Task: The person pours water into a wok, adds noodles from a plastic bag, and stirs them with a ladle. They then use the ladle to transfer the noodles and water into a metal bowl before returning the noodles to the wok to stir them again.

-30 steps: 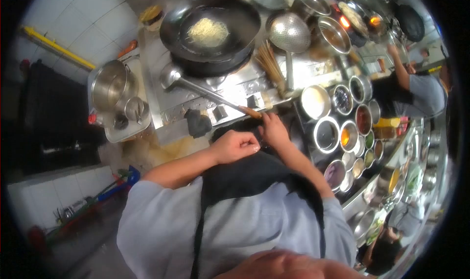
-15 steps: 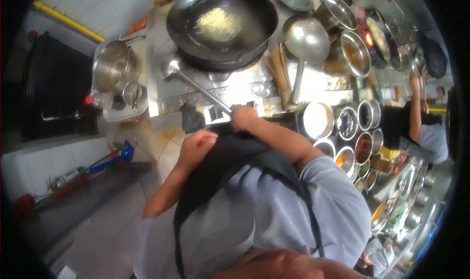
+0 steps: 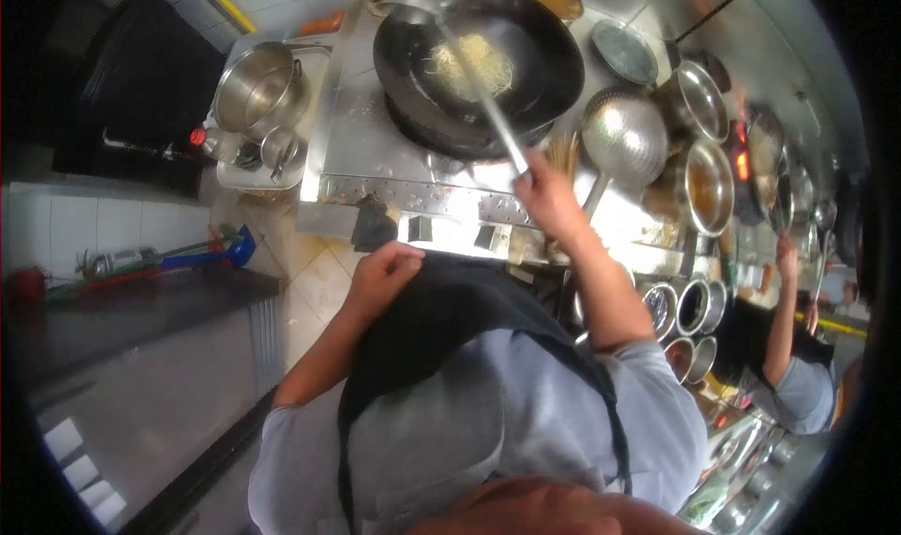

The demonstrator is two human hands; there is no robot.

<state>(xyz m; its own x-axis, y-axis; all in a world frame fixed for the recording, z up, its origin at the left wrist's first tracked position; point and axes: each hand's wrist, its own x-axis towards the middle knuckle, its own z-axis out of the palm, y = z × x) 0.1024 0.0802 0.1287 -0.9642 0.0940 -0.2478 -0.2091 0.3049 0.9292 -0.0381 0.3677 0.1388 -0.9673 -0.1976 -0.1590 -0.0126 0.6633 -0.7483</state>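
Observation:
My right hand (image 3: 549, 197) is closed around the handle of a long metal ladle (image 3: 483, 99). The ladle reaches across a black wok (image 3: 554, 66), its bowl at the wok's far left rim. Pale noodle-like strands (image 3: 488, 70) lie in a heap on the wok's bottom, partly behind the ladle handle. My left hand (image 3: 383, 274) is loosely curled beside my black apron (image 3: 450, 296), and nothing shows in its fingers.
A perforated strainer (image 3: 624, 141) and bamboo sticks (image 3: 563, 155) lie right of the wok. Steel pots (image 3: 255, 89) stand on a tray at left. Lit burners (image 3: 741, 155), sauce containers (image 3: 694, 305) and a co-worker's arm (image 3: 781, 319) are at right.
My right hand has lifted the ladle from the stove's front and swung it forward over the wok. My left hand stays near the apron. The camera view has shifted.

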